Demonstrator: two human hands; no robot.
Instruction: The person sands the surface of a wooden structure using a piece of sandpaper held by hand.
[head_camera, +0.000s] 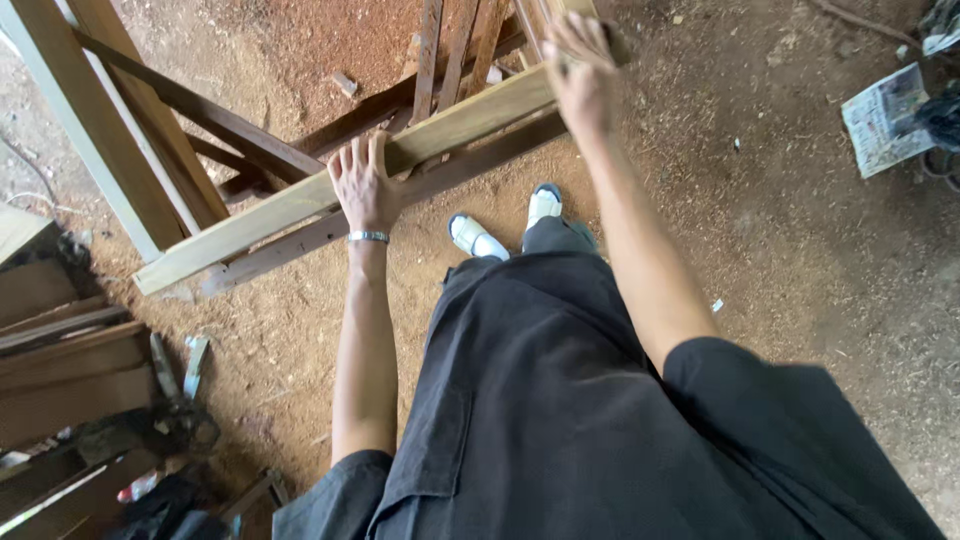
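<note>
Basically, both hands were on the pale plank (300, 205), which lay diagonally across a dark wooden frame (250, 140) above the sawdust floor (800, 260). Left hand (365, 185) rested flat on its middle, fingers spread, not clamped. Right hand (583, 70) gripped the plank's far upper end, blurred, so closure was hard to confirm. Feet in pale sandals (478, 238) stood just below the plank. A folded newspaper (885, 118) lay near the floor's right edge.

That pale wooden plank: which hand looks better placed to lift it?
Probably the left hand: it lies flat on the plank near its middle, fingers over the far edge. The right hand is at the plank's far end, blurred, so its grip is unclear.
</note>
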